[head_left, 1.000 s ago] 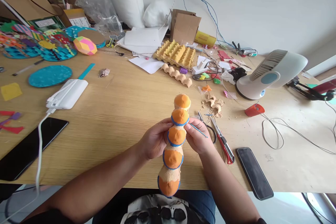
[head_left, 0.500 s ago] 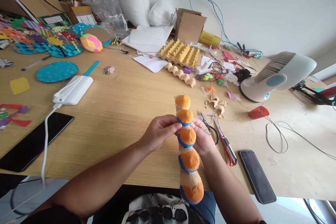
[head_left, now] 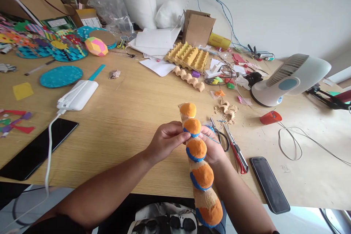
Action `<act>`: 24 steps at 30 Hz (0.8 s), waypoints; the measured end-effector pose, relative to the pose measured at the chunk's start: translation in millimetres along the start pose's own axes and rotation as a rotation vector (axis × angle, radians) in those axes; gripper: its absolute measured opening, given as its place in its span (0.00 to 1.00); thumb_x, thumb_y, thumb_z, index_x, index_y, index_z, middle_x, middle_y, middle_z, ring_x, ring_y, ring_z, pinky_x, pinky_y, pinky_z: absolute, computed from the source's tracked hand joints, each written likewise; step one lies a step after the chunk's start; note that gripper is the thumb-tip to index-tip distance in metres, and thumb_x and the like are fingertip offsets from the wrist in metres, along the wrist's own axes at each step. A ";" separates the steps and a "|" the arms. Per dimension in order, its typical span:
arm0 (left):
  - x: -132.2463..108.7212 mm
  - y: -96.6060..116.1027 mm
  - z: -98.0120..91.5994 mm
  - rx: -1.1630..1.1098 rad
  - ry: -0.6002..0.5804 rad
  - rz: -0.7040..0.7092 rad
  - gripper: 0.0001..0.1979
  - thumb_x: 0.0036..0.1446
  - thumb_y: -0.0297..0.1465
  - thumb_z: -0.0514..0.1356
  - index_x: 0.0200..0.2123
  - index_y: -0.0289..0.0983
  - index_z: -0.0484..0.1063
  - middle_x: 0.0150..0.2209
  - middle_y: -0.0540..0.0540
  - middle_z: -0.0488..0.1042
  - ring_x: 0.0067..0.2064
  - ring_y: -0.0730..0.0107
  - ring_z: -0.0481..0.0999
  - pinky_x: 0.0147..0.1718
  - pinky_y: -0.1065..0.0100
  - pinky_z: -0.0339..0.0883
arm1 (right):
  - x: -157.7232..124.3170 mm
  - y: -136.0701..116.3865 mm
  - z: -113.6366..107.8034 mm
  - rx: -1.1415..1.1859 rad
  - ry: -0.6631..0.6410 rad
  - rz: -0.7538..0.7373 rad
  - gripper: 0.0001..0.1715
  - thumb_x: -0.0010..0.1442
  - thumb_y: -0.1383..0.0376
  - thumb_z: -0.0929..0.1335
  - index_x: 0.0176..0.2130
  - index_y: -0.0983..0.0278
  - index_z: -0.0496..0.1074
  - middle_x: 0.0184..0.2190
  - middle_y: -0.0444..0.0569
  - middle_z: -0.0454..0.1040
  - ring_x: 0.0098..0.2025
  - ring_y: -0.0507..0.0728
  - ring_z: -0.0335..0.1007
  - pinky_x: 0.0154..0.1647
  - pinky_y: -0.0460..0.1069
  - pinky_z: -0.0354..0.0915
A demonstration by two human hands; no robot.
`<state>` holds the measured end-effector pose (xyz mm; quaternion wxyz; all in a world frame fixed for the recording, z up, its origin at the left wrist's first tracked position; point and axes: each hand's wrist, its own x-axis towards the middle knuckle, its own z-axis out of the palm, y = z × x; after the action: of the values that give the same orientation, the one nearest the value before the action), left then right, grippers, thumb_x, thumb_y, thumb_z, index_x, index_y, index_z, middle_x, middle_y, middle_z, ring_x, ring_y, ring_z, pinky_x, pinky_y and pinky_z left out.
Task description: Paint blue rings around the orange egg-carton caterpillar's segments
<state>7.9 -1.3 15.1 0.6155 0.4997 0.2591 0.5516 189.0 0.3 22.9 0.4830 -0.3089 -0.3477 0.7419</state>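
Lower end of the orange-capped egg-carton strip (head_left: 196, 148) had swung rightward.
Its bumps ran from the frame's centre nearly to the bottom edge, right of middle; the left hand (head_left: 168, 140) pinched it near the second bump, the right hand (head_left: 214, 148) grasped the opposite side, a thin blue strand (head_left: 210, 138) at its fingers, scissors (head_left: 216, 128) just beyond.

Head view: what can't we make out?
All in the head view:
Orange-bumped strip: underside, hidden by its own top.
Left hand, right hand: some fingertips, behind the strip.
White sack: top, cut off by upper edge.
Yellow roll: print too small.
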 end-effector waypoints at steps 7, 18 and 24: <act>2.5 3.5 6.4 -0.209 -0.045 -0.115 0.12 0.61 0.40 0.70 0.41 0.38 0.85 0.33 0.46 0.79 0.36 0.67 0.78 0.35 0.67 0.73 | 1.5 -1.8 -1.5 0.035 0.014 0.001 0.14 0.48 0.55 0.82 0.34 0.55 0.81 0.28 0.43 0.82 0.27 0.56 0.76 0.30 0.52 0.74; 1.1 8.0 9.9 -0.254 0.032 -0.083 0.05 0.59 0.34 0.71 0.36 0.40 0.86 0.36 0.45 0.79 0.35 0.69 0.79 0.34 0.67 0.74 | 0.6 0.4 -1.0 0.049 0.015 0.023 0.16 0.47 0.56 0.83 0.34 0.57 0.80 0.28 0.43 0.81 0.27 0.54 0.75 0.32 0.51 0.74; 2.3 7.5 8.6 -0.242 -0.022 -0.105 0.10 0.59 0.38 0.71 0.36 0.37 0.85 0.34 0.45 0.79 0.36 0.67 0.79 0.34 0.67 0.73 | 0.3 -0.2 -1.5 0.019 0.024 0.010 0.15 0.48 0.54 0.82 0.35 0.55 0.80 0.29 0.43 0.81 0.28 0.55 0.76 0.32 0.51 0.73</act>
<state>12.9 -2.8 25.6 0.7019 0.4137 0.2098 0.5405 190.2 1.0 22.1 0.4864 -0.3149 -0.3330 0.7439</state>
